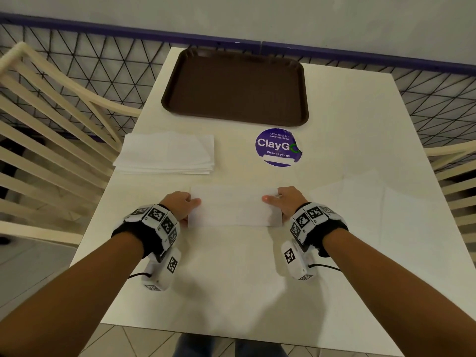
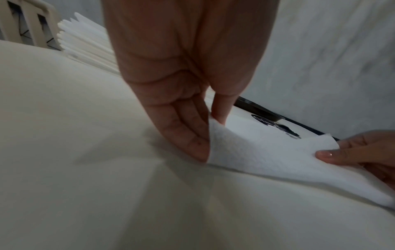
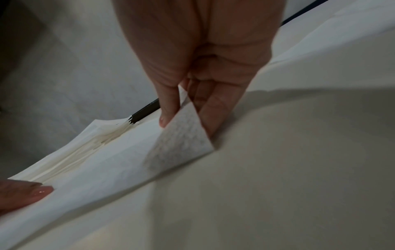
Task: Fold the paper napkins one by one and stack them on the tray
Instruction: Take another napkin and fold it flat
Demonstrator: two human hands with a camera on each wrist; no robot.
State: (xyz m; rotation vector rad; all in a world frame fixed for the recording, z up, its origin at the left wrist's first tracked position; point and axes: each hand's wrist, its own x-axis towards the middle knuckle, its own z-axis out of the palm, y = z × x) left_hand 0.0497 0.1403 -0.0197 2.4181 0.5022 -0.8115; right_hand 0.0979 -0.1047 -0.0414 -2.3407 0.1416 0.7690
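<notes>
Brown tray bare; unfolded napkin stack waiting on bench; first napkin half-folded, ends pinched by left hand and right hand.

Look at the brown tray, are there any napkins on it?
No, the brown tray is bare inside, while the napkin stack lies on the table beside it.

Beyond the right hand, the round sticker's right edge is torn; its small print stays unreadable.

Right hand pinches napkin end — lifted.
</notes>
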